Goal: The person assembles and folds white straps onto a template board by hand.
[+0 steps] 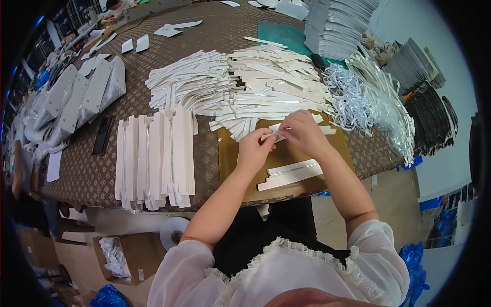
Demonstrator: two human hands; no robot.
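Note:
My left hand (254,152) and my right hand (306,134) meet over a brown board (232,171) at the table's front. Both sets of fingers are pinched together on a narrow white strip, mostly hidden by the fingers. Beside my right hand lies another pale strip (327,130). Closer to me, a couple of white strips (290,176) rest on the board, one with a thin metallic line along it. Just beyond my hands spreads a big pile of loose white strips (279,77). To the left, cream panels with zippers (156,158) lie side by side over the table edge.
A second pile of strips (192,79) sits at centre-left. White cords (350,94), a tall stack of grey sheets (340,25) and dark strips (432,120) stand at right. Wrapped white bag pieces (82,97) and a dark phone-like slab (104,135) are left. A cardboard box (146,248) is on the floor.

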